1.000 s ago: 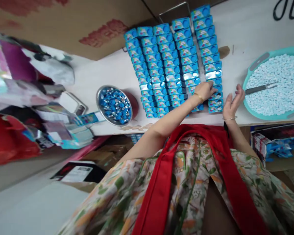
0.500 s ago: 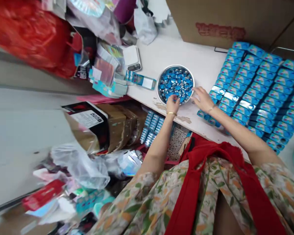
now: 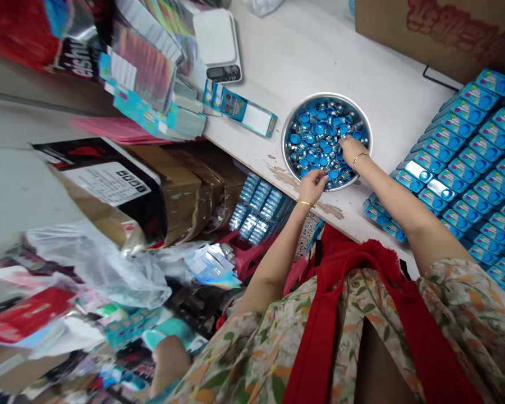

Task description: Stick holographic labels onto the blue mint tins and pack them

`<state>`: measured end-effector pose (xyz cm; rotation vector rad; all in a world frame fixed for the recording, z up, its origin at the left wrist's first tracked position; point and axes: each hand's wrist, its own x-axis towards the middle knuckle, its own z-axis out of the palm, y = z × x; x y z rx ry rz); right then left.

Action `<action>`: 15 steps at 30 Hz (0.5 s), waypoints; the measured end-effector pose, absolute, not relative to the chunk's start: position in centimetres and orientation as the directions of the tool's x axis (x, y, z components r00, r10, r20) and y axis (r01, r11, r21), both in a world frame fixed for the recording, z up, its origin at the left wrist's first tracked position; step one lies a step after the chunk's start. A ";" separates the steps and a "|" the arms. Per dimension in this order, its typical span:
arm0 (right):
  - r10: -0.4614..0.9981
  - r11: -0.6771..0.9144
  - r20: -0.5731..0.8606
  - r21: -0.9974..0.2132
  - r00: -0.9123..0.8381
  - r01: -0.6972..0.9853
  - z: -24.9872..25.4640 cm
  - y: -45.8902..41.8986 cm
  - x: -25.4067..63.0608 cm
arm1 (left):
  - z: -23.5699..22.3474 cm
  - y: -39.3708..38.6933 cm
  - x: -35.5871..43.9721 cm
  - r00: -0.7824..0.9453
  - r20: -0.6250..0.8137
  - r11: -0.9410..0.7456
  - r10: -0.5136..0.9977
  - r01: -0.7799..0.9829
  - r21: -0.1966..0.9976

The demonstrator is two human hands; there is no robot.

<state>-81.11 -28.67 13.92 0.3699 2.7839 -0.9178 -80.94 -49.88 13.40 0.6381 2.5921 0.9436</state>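
A round metal bowl [image 3: 284, 148] on the white table holds many small silver pieces with blue round tops [image 3: 320, 129], perhaps caps. My right hand [image 3: 352, 149] reaches over the right side of the bowl, its bent fingertips down among the pieces. At the bowl's near rim is my left hand [image 3: 313, 185], thumb and fingers drawn together beside several pieces. Whatever lies between the fingertips of either hand is too small to make out. A long blue-and-white carton [image 3: 252, 116] lies open to the left of the bowl.
Stacked blue boxes [image 3: 467, 146] fill the table's right side, before a large cardboard box [image 3: 437, 33]. A white scale [image 3: 216, 42] and flat cartons [image 3: 143, 78] stand on the left. Below the table edge are packed blue boxes [image 3: 256, 207], a cardboard box [image 3: 180, 191] and plastic bags [image 3: 101, 269].
My right hand has moved from the bowl's right rim in over the pieces. My left hand stays at the near rim. The view has come closer to the table and shifted.
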 end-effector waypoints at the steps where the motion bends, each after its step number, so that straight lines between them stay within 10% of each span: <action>1: 0.193 0.744 -0.230 -0.599 -0.954 0.295 13.7 -28.5 -81.5 | 13.4 -49.7 -81.3 -0.848 -0.130 0.680 0.514 0.310 0.664; 8: 0.432 0.075 -0.160 -0.974 -0.888 0.212 12.8 -27.8 -82.6 | 13.1 -46.7 -83.0 -0.761 -0.149 0.712 0.632 0.493 0.500; 15: 0.354 -0.404 -0.367 -0.890 -0.860 0.214 11.7 -29.1 -80.0 | 12.6 -45.7 -83.5 -0.777 -0.171 0.766 0.606 0.511 0.390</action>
